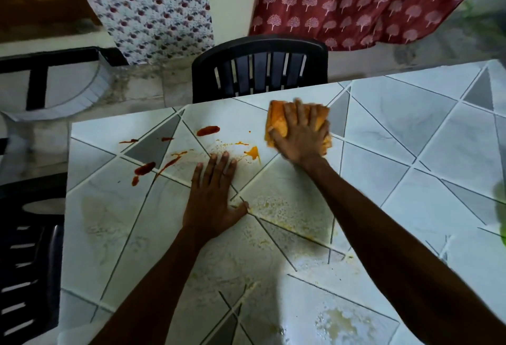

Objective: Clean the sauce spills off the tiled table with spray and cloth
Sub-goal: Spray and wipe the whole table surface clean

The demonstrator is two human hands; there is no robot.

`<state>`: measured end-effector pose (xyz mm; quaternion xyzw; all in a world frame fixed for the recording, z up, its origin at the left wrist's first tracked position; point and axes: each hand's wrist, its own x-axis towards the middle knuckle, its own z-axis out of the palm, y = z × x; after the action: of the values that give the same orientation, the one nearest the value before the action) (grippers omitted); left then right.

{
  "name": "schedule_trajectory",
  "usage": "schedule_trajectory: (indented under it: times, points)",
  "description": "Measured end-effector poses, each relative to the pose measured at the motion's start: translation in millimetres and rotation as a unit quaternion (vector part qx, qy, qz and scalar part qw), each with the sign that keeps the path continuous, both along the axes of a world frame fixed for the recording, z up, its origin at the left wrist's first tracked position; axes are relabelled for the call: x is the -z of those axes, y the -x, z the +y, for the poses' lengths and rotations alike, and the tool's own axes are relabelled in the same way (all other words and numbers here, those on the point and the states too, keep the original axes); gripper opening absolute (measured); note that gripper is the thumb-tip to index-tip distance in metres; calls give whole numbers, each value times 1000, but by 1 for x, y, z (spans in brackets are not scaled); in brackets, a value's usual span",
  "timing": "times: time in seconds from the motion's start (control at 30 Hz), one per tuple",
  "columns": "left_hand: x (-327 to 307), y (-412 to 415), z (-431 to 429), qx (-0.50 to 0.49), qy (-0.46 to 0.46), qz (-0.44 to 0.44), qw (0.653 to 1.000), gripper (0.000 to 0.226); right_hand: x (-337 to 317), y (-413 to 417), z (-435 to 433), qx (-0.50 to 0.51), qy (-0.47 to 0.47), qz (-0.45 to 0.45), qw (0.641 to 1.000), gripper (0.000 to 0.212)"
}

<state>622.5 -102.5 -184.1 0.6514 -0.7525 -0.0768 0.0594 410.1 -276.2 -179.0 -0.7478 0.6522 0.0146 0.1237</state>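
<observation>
Fingers (299, 116) splayed flat, right hand (301, 142) presses cloth (278, 120) onto the table (410, 139)
Left hand (210, 202) flat, fingers straight, likely bracing; sauce spills (208, 130) beside it not yet wiped

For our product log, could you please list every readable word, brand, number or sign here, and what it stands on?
No readable text anywhere.
The tiled table, cloth, black chair, red fabric and floral fabric show only patterns or plain surfaces.
The green thing at the right edge is too blurred.
</observation>
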Motion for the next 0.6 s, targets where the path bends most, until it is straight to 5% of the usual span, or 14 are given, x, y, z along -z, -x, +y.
schedule_trajectory:
  times: [0.2, 0.47, 0.6]
  points:
    - [-1, 0, -1, -4, 5, 27, 1000, 99, -5, 40, 111, -166, 14, 6, 986, 79]
    - [8, -1, 0, -8, 43, 57, 997, 98, -3, 7, -9, 46, -2, 8, 999, 81]
    - [8, -5, 2, -11, 53, 77, 996, 96, -6, -47, 7, -38, -12, 8, 999, 84]
